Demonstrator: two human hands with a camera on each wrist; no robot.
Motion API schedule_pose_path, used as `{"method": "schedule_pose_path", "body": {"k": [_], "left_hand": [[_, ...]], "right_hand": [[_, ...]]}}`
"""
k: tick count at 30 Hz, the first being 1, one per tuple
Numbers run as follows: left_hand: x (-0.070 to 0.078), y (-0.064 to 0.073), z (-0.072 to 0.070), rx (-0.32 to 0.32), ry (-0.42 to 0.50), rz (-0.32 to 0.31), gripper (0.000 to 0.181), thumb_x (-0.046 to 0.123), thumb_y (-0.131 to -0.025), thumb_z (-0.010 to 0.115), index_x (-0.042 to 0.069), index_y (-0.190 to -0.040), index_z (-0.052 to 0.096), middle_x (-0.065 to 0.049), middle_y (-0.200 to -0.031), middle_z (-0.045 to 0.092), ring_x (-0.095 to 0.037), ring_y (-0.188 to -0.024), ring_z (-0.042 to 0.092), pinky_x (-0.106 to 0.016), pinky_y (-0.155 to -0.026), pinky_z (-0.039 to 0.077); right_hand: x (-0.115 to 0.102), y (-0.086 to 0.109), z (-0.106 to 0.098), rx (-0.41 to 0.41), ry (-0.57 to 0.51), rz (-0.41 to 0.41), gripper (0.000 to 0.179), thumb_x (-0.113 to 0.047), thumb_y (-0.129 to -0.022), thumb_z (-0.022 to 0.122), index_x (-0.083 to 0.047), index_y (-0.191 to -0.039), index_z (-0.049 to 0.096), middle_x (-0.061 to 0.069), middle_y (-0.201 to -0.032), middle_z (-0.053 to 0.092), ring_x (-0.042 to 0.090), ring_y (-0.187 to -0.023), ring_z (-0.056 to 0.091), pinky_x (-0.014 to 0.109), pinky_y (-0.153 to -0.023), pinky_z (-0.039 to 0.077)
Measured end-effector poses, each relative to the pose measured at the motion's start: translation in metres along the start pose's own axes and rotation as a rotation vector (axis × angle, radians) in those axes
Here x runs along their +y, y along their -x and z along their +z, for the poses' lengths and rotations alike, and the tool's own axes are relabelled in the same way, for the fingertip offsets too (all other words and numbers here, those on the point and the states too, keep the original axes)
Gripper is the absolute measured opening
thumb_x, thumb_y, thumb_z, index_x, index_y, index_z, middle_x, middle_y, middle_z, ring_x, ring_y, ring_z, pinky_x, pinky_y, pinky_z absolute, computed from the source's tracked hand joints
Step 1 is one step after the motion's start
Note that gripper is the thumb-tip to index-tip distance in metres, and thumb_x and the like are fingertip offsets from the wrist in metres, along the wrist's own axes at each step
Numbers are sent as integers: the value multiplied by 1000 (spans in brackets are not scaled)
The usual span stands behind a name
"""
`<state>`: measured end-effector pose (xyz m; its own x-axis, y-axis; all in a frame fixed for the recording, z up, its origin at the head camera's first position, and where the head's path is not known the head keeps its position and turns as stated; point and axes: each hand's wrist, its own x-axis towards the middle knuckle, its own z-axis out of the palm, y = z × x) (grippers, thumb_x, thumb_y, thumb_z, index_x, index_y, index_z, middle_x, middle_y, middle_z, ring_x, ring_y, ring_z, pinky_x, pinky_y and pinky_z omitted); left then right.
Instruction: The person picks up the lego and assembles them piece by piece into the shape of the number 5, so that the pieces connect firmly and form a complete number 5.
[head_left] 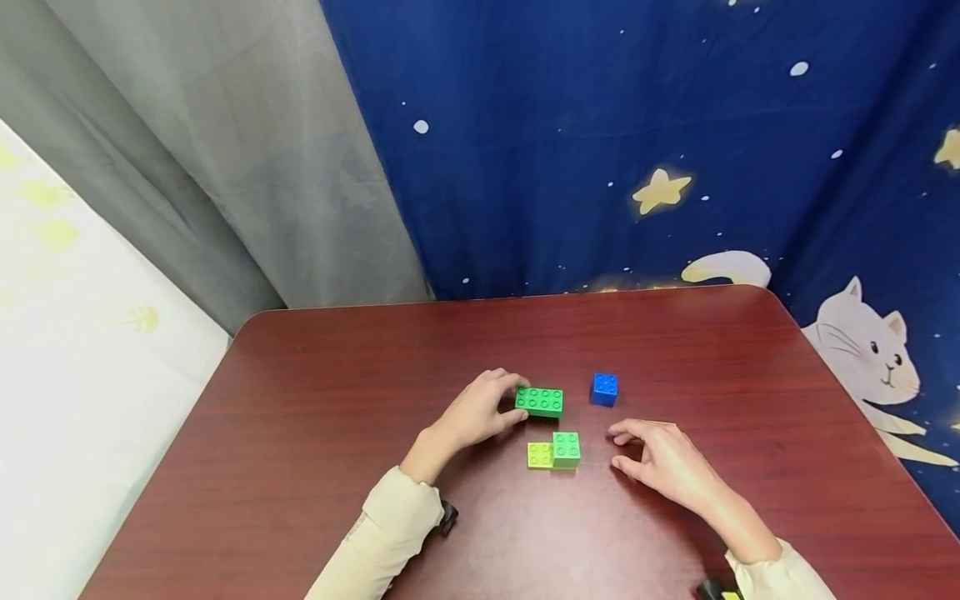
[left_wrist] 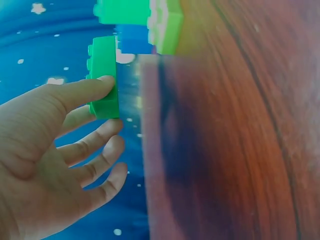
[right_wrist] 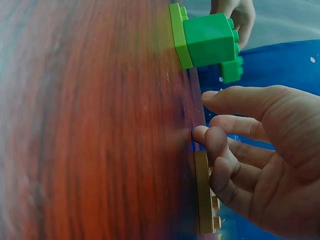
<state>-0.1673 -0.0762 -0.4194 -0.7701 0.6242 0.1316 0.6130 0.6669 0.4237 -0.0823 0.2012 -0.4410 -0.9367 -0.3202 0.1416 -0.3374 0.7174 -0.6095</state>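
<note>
A long green brick is pinched between the thumb and index finger of my left hand. It hangs slightly above the table, and in the left wrist view the other fingers spread loosely below the brick. Nearer to me lies a flat lime brick with a taller green brick stacked on its right end. To the right of this stack hovers my right hand, fingers loosely bent and holding nothing. Beyond those fingers, a tan brick shows in the right wrist view; the hand mostly hides it from the head view.
A small blue brick stands farther back, to the right of the long green one. The dark red wooden table ends at a blue curtain with stars and a cat, and a grey curtain on the left.
</note>
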Motion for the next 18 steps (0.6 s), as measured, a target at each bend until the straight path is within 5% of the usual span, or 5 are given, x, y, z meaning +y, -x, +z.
{"method": "schedule_pose_path", "body": {"k": [13,18], "left_hand": [[24,22,-10,22,62,58,33,27,-85,68,12,-113,61,4,-103,58,-15,-98,51,-31,-88,41],[29,26,-9,23,75,88,34,26,-84,69,12,-114,61,4,-102,58,-12,-92,51,-29,-83,42]], "right_hand": [[-8,-6,9,-16,69,-138,36,-23,-71,80,-10,-102,66,-4,-93,64,-1,-61,45,28,-68,46],[-12,-8,13,-46,56,-143,41,-29,-69,81,-10,-102,66,-3,-94,60,-3,-56,42,25,-61,43]]}}
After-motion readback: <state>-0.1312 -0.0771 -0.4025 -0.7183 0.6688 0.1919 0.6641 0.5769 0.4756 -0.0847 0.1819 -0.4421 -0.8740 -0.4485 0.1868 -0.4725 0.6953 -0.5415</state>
